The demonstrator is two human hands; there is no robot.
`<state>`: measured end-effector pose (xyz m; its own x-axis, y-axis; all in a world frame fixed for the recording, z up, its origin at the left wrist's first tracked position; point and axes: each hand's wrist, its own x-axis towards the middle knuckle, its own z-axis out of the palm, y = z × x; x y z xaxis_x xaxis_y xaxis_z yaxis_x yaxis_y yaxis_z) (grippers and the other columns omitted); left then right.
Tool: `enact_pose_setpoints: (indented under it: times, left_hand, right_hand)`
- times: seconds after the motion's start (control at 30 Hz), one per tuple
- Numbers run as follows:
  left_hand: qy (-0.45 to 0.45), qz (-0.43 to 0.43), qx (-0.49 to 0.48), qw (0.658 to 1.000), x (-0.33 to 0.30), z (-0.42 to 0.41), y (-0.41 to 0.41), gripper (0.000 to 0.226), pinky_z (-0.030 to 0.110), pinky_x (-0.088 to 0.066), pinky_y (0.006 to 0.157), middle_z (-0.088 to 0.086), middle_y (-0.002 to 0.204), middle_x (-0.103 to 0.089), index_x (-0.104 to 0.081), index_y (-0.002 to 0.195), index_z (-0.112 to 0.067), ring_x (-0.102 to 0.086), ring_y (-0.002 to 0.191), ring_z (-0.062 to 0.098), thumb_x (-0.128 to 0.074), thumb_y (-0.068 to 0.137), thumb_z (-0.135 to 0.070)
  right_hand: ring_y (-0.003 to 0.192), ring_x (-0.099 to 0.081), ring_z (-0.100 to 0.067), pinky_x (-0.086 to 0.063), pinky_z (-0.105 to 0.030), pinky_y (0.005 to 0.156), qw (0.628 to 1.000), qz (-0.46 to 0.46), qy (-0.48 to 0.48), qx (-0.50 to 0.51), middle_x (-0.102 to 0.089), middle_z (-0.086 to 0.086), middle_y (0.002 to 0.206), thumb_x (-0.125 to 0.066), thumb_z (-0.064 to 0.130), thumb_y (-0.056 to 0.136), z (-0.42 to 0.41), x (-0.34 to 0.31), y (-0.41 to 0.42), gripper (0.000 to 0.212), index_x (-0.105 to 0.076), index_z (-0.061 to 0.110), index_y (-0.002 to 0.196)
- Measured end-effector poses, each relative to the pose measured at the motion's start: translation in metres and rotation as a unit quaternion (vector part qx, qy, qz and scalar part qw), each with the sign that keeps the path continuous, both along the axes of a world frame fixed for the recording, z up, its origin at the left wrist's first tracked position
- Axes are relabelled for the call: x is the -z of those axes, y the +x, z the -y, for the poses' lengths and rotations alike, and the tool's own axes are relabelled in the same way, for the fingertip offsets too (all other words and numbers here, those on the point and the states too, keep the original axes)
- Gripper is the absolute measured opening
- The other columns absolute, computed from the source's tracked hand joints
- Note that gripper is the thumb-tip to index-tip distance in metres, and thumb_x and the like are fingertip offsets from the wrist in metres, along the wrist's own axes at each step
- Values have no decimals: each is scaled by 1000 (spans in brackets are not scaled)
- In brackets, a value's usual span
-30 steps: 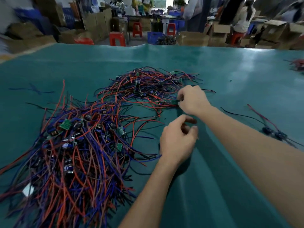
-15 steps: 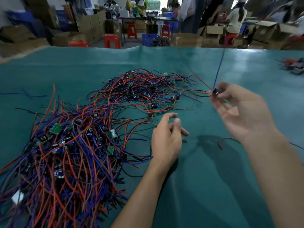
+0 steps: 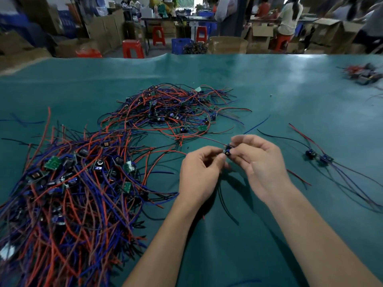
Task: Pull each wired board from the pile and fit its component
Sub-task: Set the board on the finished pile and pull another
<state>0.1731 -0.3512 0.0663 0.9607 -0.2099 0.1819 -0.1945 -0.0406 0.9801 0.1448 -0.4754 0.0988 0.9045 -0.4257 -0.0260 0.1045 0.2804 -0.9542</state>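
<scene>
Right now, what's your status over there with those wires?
Both hands, left hand and right hand, pinch one wired board above the green mat. Big pile waits left. Nothing blocking.

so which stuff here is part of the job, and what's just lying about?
Job:
- wired board, pinched between left hand and right hand
- near pile
- far pile
- two boards set aside

Lying about:
- loose blue wire
- clutter at table's right edge
- cardboard boxes
- red stools
</scene>
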Motion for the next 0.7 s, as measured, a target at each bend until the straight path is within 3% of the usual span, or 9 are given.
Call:
enact_pose_setpoints:
  times: [0.1,0.23,0.33,0.43,0.53,0.7]
  left_hand:
    - [-20,11,-26,999,-1,0,1,14,31,-56,73,0,71,-75,-74,89,-17,-68,66,11,-66,94,-7]
    - [-10,33,-1,999,0,-1,-1,15,42,-59,82,-3,81,-79,-81,86,-16,-75,82,20,-65,88,-17]
    - [-9,20,1,1000,1,0,-2,16,49,-58,83,-2,81,-78,-81,86,-17,-75,85,26,-65,85,-22]
    - [16,36,-23,999,2,-1,0,12,38,-57,75,-5,73,-75,-79,82,-18,-67,71,12,-68,86,-18]
    - [34,35,-34,998,1,-1,0,15,26,-50,68,-11,68,-72,-78,80,-20,-63,65,5,-70,89,-11]
    - [40,28,-39,998,-1,-1,-1,22,22,-47,63,-9,63,-70,-75,75,-25,-60,59,3,-70,91,-10]
  right_hand:
    - [76,-68,-25,-60,-33,78,999,-13,-20,24,-70,-13,81,-77,-9,78,-1,3,0,16,-69,4,83]
    - [75,-70,-25,-58,-27,66,997,-32,-40,-51,-74,-15,83,-78,1,82,-2,3,0,7,-76,2,88]
    - [77,-72,-22,-58,-28,66,990,-45,-127,-41,-78,-12,82,-81,5,81,4,4,-1,4,-81,9,83]
    - [74,-72,-14,-55,-25,62,977,-58,-203,-10,-78,-5,78,-84,16,80,6,5,-1,4,-82,15,83]
    - [62,-68,-14,-52,-25,56,982,-53,-175,37,-76,-7,72,-82,17,83,7,4,-1,9,-81,10,77]
    - [49,-61,-17,-51,-25,47,980,-53,-188,28,-72,-13,66,-75,8,90,22,0,-1,16,-72,0,77]
